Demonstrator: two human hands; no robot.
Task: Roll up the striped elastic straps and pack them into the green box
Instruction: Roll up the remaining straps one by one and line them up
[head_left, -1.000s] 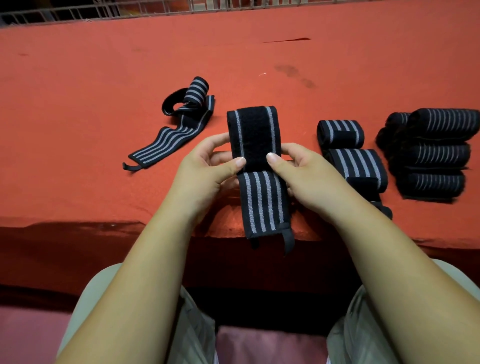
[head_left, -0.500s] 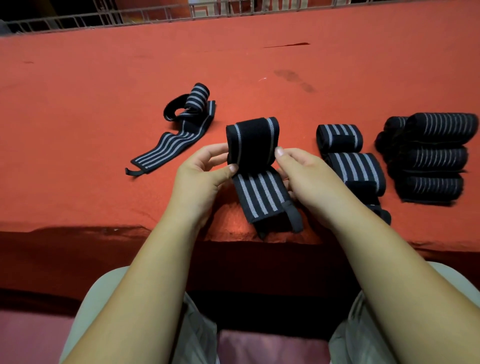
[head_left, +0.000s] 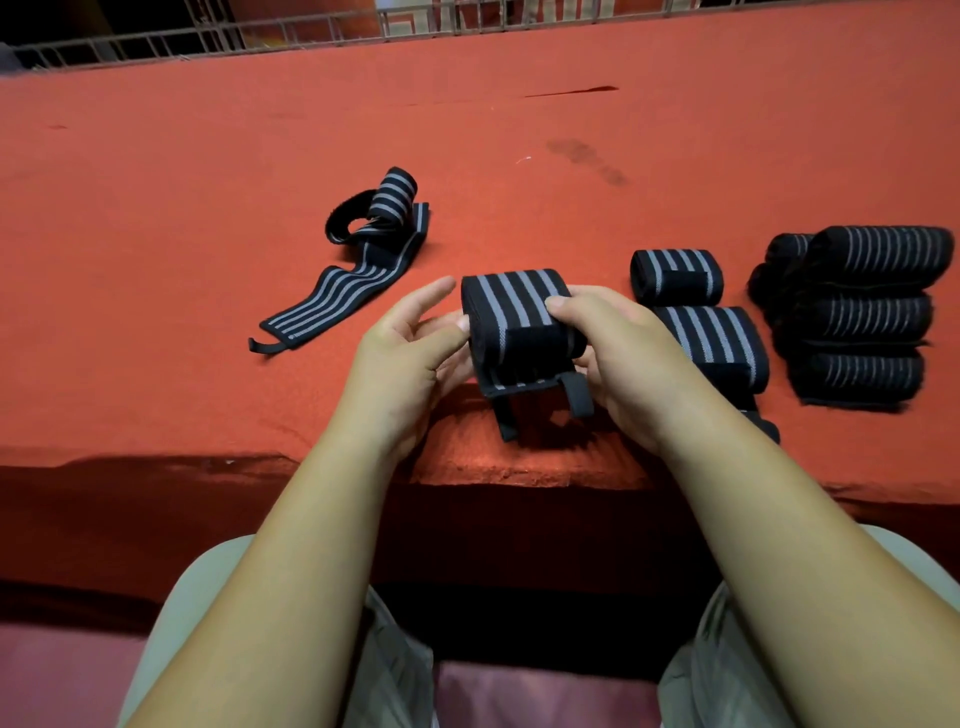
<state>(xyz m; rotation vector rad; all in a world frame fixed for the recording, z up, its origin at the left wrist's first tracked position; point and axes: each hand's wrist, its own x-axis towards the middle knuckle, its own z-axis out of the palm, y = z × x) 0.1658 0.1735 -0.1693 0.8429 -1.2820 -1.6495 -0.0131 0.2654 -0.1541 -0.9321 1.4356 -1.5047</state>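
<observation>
In the head view, the striped strap (head_left: 519, 317) has changed fast. A second ago it stood as a long band with only its top turned over. Half a second ago a small roll had formed above a hanging length. Now it is a fat roll lying crosswise between the hands, with only a short tail (head_left: 535, 387) and its end loop hanging below, so I judge the rolling of this one nearly done, with the last turn and the fastening left. It is held just above the near edge of the counter (head_left: 208, 218). The right hand (head_left: 618, 358) has its grip clamped on the roll, thumb on top and fingers curled under its right end. The left hand (head_left: 410, 358) has its thumb tip against the roll's left end and its upper fingers loose and nearly straight. Whether its lower fingers close behind the roll is hidden, so I cannot tell its grip. One flat strap (head_left: 337, 296) lies unrolled to the left, well apart. Two finished rolls (head_left: 678, 275) lie just beside the right hand, and a stack of rolls (head_left: 862, 312) sits farther right. The green box is nowhere in view, so no packing can be judged. The right wrist covers part of the nearer roll, the stack is dark and blurred so its count is unclear, and the railing (head_left: 208, 41) behind the counter is cut off at the top.
</observation>
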